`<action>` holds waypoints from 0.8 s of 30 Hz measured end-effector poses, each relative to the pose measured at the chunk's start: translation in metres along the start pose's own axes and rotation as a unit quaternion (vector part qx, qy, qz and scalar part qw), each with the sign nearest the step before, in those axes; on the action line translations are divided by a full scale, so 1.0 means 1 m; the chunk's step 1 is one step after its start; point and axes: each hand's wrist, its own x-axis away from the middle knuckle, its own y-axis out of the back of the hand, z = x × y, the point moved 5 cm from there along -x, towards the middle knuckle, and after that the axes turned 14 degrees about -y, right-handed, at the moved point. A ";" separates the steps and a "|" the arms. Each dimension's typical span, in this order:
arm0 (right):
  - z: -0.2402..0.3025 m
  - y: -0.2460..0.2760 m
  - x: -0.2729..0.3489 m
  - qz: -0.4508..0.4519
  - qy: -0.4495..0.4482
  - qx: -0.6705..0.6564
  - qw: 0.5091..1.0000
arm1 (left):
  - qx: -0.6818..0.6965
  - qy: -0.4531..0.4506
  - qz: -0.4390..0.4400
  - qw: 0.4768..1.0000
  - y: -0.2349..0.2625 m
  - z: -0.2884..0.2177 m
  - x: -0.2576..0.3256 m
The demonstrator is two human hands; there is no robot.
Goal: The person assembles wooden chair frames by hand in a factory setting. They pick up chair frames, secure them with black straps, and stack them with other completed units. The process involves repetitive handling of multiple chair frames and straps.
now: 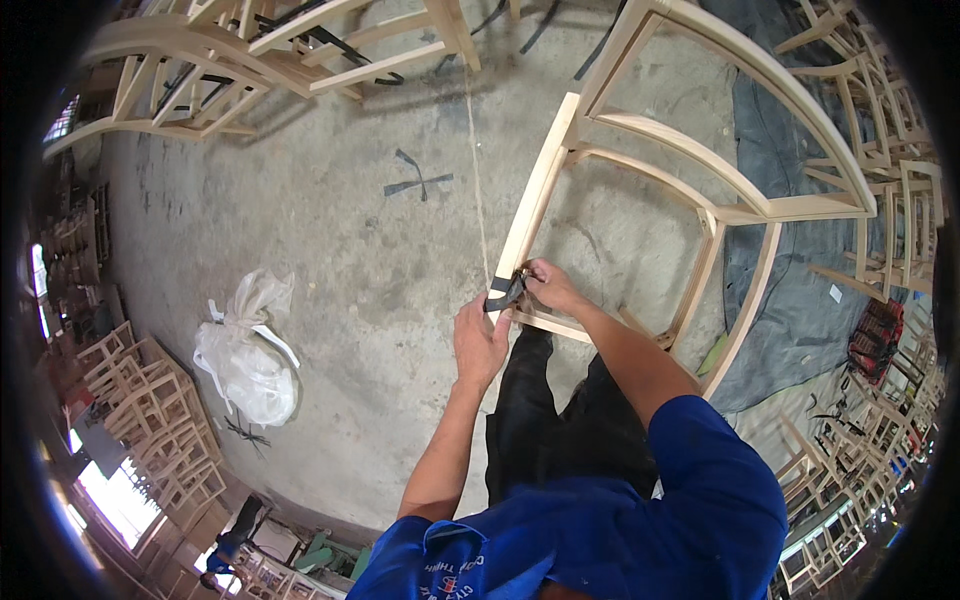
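Standing right by this person and they're leaning over a bare wooden chair frame [700, 190] lying on the concrete floor [350, 230], working at its near left corner. The left hand [480, 340] is wrapping around a dark tool [505, 290], looks like pliers or a small clamp, though I can't tell which. The right hand [550, 285] is pinching something tiny right at the joint, too small to make out.

My worry: the frame isn't being braced by anything, so a hard squeeze or tug could slide it or dent the soft pale wood. Fingers are sitting awfully close to that tool too.

Both forearms are reaching down and forward, elbows bent, wrists nearly meeting. A white plastic bag [245, 355] is slumping to the left, more frames [230, 55] stacking up far off.
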 end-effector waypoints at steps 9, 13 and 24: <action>0.007 0.022 0.029 -0.147 0.001 0.151 0.978 | -0.164 0.017 0.083 0.983 0.005 -0.013 -0.014; 0.030 0.007 0.039 -0.210 -0.051 0.101 0.971 | -0.078 0.082 0.111 0.987 0.004 -0.067 -0.010; 0.013 -0.063 0.055 -0.132 -0.228 -0.414 0.871 | 0.064 0.225 0.117 0.965 0.028 -0.122 0.059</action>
